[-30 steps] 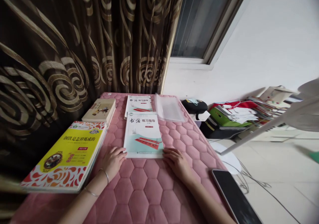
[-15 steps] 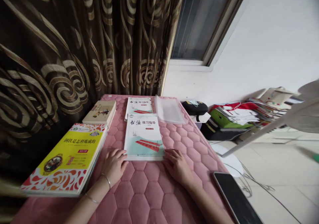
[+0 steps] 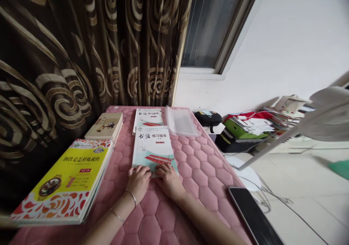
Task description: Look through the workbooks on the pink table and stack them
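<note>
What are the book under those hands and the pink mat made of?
The book looks like paper, with a smooth, faintly glossy printed cover. The mat seems to be soft quilted fabric, puffed into hexagons by its stitching; its filling can't be seen.

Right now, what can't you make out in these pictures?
Head view:
Bottom of the calligraphy workbook: hidden by the left hand and right hand.
Black tablet: lower end cut off by the bottom edge.
White fan: cut off by the right edge, blurred.
Papers in the far pile: print too small to read.
</note>
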Action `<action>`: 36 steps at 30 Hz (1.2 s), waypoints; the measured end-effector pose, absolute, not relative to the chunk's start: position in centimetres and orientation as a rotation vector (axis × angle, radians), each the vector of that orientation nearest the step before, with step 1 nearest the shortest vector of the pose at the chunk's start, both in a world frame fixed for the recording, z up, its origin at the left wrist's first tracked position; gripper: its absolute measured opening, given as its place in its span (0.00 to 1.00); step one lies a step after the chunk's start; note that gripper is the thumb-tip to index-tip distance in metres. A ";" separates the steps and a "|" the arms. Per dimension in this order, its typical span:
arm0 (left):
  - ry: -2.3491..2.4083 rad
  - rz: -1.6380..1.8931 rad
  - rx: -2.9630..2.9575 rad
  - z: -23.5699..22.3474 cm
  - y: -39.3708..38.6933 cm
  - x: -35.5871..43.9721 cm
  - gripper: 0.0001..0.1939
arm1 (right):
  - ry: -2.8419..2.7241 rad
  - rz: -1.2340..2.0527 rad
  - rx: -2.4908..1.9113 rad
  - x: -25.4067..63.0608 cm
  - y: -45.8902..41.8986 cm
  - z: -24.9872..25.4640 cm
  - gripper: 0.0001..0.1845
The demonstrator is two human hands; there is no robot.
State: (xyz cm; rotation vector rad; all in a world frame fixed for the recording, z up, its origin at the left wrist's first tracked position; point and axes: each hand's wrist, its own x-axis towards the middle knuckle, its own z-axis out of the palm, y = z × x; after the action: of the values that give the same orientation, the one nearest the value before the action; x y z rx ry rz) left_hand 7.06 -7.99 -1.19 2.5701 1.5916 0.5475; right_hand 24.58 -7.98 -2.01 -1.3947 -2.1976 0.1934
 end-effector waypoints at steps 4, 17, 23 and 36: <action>1.653 0.531 2.543 -0.7 -8.2 4.6 0.12 | -2.154 0.245 -1.408 27.3 -8.7 -1.9 0.05; 1.736 0.532 2.400 -0.5 -8.0 0.3 0.15 | -2.099 0.221 -1.316 33.6 -9.0 -3.3 0.08; 1.765 0.500 2.445 -0.1 -8.6 1.2 0.13 | -2.091 0.201 -1.332 33.1 -9.3 -2.9 0.09; 1.630 0.532 2.549 -0.6 -8.7 7.8 0.10 | -2.191 0.230 -1.471 24.6 -8.5 -1.6 0.07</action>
State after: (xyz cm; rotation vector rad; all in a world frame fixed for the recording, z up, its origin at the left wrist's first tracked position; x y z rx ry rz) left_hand 7.78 -8.70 -0.60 2.5488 1.6298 0.5315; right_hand 24.65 -8.51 -1.57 -1.4709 -2.1914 0.2297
